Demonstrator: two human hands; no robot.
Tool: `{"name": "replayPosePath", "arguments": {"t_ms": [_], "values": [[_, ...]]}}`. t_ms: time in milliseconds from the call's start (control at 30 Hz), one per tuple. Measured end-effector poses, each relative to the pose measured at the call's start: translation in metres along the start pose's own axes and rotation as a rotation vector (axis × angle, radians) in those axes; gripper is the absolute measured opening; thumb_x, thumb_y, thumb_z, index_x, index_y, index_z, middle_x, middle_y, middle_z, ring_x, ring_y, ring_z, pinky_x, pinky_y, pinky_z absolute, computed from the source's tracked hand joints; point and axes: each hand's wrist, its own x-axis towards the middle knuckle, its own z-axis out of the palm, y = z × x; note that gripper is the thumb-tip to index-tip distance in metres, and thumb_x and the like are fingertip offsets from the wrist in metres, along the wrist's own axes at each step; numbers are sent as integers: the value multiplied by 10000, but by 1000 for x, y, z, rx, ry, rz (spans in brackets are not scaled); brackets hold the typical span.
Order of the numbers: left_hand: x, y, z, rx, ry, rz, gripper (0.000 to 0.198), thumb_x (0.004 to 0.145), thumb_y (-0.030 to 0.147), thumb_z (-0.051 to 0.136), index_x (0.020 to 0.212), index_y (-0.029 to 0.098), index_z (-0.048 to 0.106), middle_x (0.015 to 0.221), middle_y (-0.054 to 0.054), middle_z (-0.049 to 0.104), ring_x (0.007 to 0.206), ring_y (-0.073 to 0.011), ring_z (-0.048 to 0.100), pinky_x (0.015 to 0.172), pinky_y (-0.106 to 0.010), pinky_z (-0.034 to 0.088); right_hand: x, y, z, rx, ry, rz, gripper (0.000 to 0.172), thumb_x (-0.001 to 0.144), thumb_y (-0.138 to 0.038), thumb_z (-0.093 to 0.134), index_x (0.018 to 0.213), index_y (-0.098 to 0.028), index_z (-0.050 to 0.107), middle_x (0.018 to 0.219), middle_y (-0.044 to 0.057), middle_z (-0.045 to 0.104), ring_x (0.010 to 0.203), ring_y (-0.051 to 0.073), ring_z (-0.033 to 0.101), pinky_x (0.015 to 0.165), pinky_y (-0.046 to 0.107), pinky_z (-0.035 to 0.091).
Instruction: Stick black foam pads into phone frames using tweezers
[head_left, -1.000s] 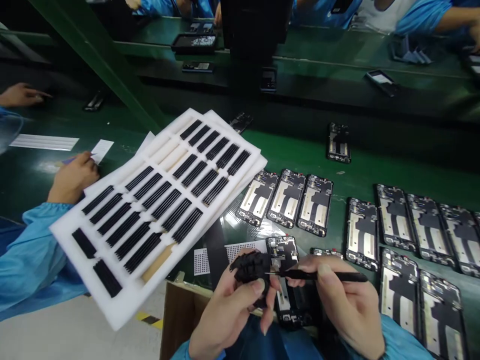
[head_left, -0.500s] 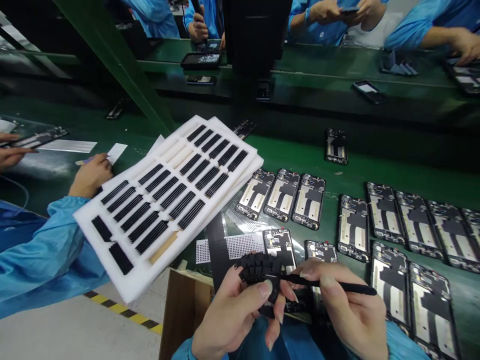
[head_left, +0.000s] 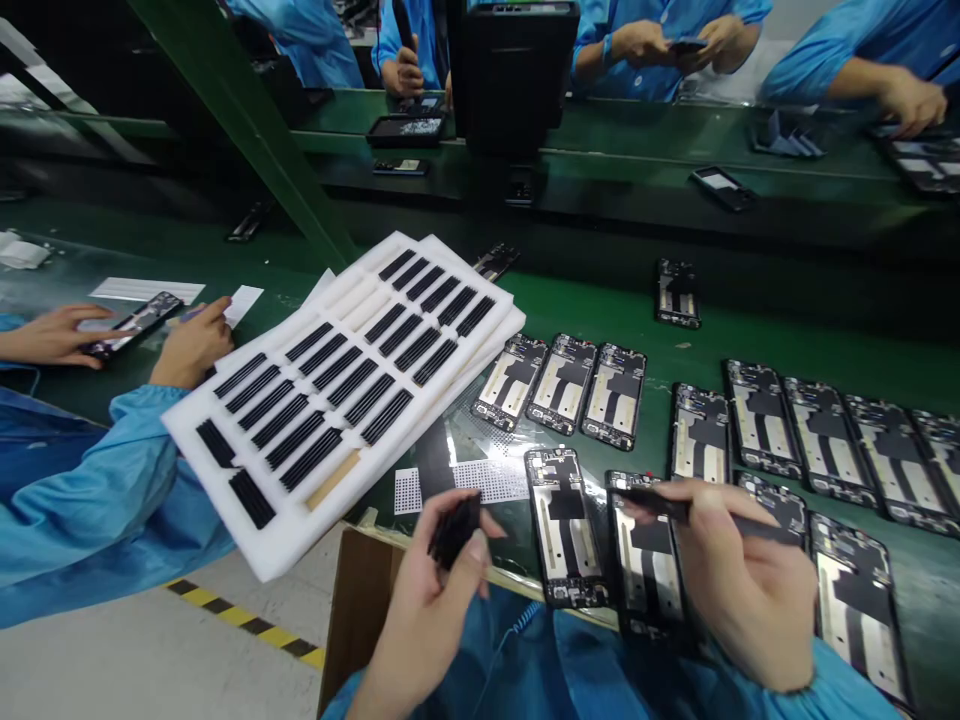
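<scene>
Head view: at lower centre our left hand [head_left: 431, 595] pinches a black part [head_left: 454, 530]; at lower right our right hand [head_left: 750, 585] grips a slim black tool [head_left: 654, 501] over an opened phone [head_left: 649, 572].

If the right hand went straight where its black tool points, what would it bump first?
Probably the opened phone to the left, since the right hand aims its black tool there; but if it dips, the phone beneath comes first. Depth is unclear.
</scene>
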Motion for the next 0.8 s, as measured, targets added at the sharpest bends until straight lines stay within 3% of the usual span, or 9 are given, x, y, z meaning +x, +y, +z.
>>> {"name": "replayPosePath", "arguments": {"t_ms": [67, 100, 233, 333, 500, 800], "values": [[-2, -14, -17, 344, 157, 101, 396, 968, 373, 562, 1333, 219, 555, 1050, -81, 698, 908, -198, 684, 821, -316, 566, 3, 13, 7, -44, -34, 44, 309, 1005, -376, 544, 880, -190, 756, 842, 87, 783, 738, 227, 764, 704, 307, 637], [-3, -22, -24, 529, 168, 165, 412, 970, 319, 538, 1372, 231, 539, 1096, -89, 694, 988, -221, 680, 846, -328, 568, 3, 19, 13, -49, -79, 36, 301, 999, -380, 555, 877, -193, 757, 840, 79, 785, 728, 217, 762, 688, 291, 634], [-1, -50, -26, 1233, 63, 545, 622, 854, 2, 399, 1429, 200, 532, 1310, -113, 650, 1073, -254, 647, 832, -354, 585, -8, 37, 46, -44, -248, -73, 274, 1000, -363, 548, 928, -198, 755, 878, 64, 792, 769, 205, 762, 712, 279, 628], [7, -54, -12, 1531, 53, 676, 701, 801, -72, 408, 1452, 165, 514, 1492, -111, 540, 965, -223, 639, 738, -332, 596, -12, 44, 60, -79, -254, -95, 262, 1010, -335, 528, 963, -194, 743, 903, 69, 792, 809, 208, 761, 764, 303, 627], [26, -47, 8, 1680, 11, 702, 749, 781, -61, 461, 1497, 158, 464, 1585, -98, 422, 889, -210, 625, 664, -321, 606, -2, 52, 60, -131, -271, -146, 246, 1005, -321, 535, 976, -192, 742, 924, 80, 794, 838, 217, 765, 774, 313, 632], [39, -49, 14, 1671, -35, 668, 723, 768, 5, 509, 1479, 132, 492, 1551, -93, 467, 967, -258, 638, 648, -335, 623, 6, 56, 63, -152, -389, -171, 223, 1008, -263, 528, 1036, -195, 738, 974, 84, 796, 879, 208, 763, 813, 306, 629]]}}
